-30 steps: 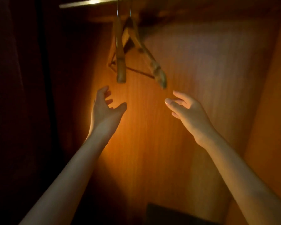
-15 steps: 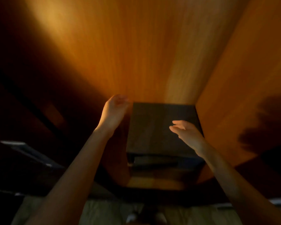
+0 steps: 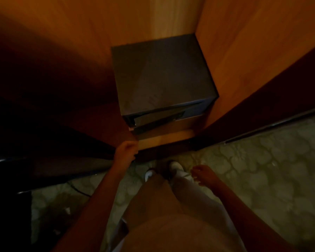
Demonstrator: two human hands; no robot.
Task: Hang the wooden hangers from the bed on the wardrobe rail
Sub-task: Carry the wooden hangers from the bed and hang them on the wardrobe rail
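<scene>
I see my left hand (image 3: 125, 151) loosely curled and empty near the orange wooden wardrobe (image 3: 244, 51) floor, beside a dark grey metal box (image 3: 162, 73). My right hand (image 3: 205, 174) hangs over the patterned carpet (image 3: 262, 170), fingers apart, holding nothing. No wooden hanger is in view.

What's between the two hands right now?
In the head view, the person's legs and white shoes on patterned floor lie between left hand and right hand.

A dark safe (image 3: 162, 77) sits in the wooden cabinet's right corner, above a pale patterned carpet (image 3: 262, 170).
</scene>
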